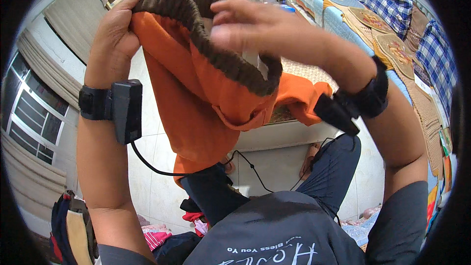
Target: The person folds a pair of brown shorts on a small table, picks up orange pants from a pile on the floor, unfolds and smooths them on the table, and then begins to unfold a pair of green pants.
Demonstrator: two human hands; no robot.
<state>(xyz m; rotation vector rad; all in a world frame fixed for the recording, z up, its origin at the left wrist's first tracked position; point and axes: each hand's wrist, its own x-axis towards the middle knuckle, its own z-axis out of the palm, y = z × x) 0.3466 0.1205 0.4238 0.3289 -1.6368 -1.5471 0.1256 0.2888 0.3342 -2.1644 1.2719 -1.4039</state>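
Note:
An orange garment (191, 81) with a dark brown ribbed elastic band (228, 62) hangs in front of me, its band gaping at the top. My left hand (119, 25) grips the band at its upper left corner, thumb on the outer side. Blurred by motion, my right hand (246, 25) is at the opening, fingers pointing left and somewhat apart, with nothing visible in them. An orange folded part (303, 94) of the garment sticks out to the right below my right forearm. The lower end hangs over my left leg.
A low table (290, 136) stands ahead, partly behind the garment. The sofa (353, 25) with covers and checked cushions runs along the right. Clothes (73, 224) are piled at lower left. A black cable (154, 169) runs from my left wrist device (127, 110).

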